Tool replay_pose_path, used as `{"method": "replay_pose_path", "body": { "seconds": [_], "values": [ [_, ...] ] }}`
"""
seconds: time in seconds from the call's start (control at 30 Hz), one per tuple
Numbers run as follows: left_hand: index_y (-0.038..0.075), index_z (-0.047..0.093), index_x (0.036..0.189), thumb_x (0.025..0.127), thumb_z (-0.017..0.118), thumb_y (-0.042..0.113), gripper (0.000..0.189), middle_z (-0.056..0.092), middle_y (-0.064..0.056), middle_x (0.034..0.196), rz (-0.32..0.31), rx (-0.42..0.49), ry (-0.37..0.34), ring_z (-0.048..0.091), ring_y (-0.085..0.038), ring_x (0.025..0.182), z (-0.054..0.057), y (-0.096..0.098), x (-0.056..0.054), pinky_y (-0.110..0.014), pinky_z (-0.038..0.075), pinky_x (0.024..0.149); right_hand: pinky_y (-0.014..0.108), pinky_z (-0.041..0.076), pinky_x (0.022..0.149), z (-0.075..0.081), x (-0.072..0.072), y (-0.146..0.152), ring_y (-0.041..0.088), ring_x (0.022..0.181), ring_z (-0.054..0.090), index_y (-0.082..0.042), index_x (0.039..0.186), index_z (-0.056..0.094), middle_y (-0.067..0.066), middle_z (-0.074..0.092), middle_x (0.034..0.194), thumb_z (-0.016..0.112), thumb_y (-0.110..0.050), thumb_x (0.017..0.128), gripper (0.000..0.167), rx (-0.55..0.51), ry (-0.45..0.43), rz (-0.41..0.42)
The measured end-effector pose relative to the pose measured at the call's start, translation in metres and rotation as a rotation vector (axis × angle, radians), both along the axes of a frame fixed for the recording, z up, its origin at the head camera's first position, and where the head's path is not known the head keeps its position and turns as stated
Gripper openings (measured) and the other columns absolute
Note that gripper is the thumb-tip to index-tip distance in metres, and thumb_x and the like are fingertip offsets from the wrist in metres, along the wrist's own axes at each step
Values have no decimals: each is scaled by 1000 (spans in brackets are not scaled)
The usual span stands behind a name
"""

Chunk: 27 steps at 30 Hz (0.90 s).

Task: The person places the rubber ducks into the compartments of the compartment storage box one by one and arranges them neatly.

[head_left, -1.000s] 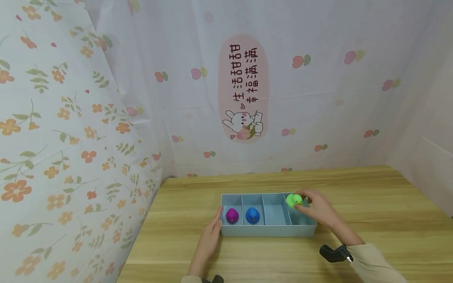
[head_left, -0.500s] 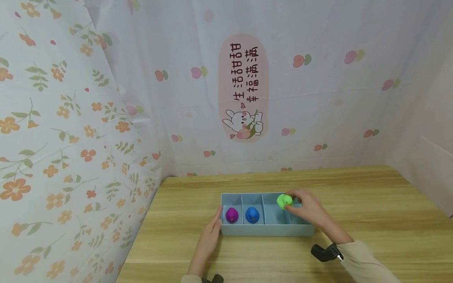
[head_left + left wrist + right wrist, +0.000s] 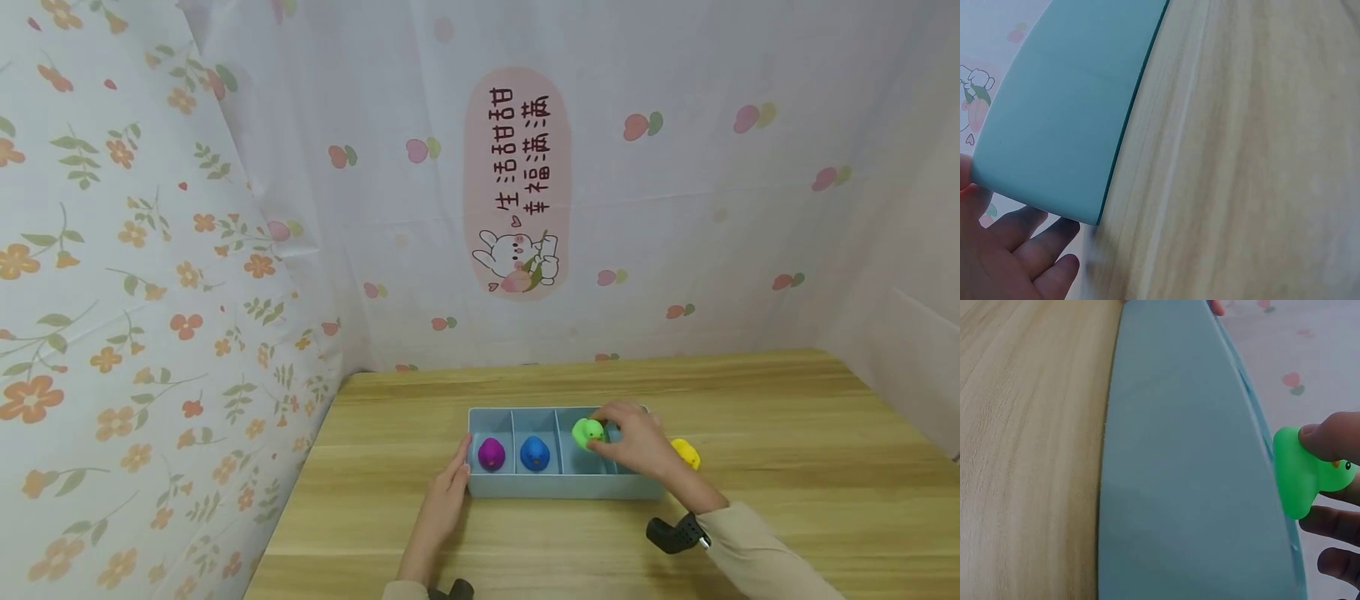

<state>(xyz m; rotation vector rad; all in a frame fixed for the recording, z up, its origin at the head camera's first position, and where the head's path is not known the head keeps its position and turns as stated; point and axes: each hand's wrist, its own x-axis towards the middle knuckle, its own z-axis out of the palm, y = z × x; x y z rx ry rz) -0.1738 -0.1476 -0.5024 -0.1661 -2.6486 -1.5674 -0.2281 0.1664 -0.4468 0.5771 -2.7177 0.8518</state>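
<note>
A light-blue divided box point(image 3: 562, 487) lies lengthwise on the table. My left hand point(image 3: 442, 504) rests against its left end; in the left wrist view the fingertips point(image 3: 1063, 228) touch the outside of the end wall. My right hand point(image 3: 637, 440) pinches a green rubber duck point(image 3: 588, 433) between thumb and fingers over the third compartment from the left. In the right wrist view, the green duck point(image 3: 1300, 472) shows just past the box's rim. A purple rubber duck point(image 3: 491, 454) sits in the leftmost compartment and a blue rubber duck point(image 3: 535, 453) in the second. The right hand hides much of the rightmost compartment.
A yellow object point(image 3: 686, 453) lies on the wooden table point(image 3: 787, 450) right of the box, partly hidden by the right wrist. A printed curtain point(image 3: 600, 208) hangs behind the table, and a floral one point(image 3: 150, 333) hangs at the left.
My right hand has moved left with the green duck, from over the rightmost compartment to over the third. More of the yellow object now shows. The left hand stays at the box's end.
</note>
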Motion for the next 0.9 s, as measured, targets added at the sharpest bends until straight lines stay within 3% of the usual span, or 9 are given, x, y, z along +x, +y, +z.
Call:
{"method": "replay_pose_path", "body": {
  "seconds": [0.3,0.57,0.9],
  "values": [
    [25,33,149,104,33,20,45,33,-6,153,8,4,-23,34,-34,138,1,0,1,-56,26,114,41,31,71,-5,-3,-9,21,90,51,-15,95,71,-2,66,96,84,-26,70,30,76,-4,-10],
    [22,33,150,104,32,20,45,33,-7,153,-1,9,-23,34,-34,139,1,0,1,-56,26,114,42,30,71,-14,-8,-13,20,89,50,-19,92,72,-5,66,92,86,-28,66,31,183,-16,-9],
    [22,33,150,104,33,20,45,33,-7,153,2,14,-22,35,-34,138,2,-1,0,-54,27,114,41,25,68,-14,-12,-17,22,92,49,-18,91,72,-3,70,95,88,-27,63,33,243,-71,-9]
  ]
}}
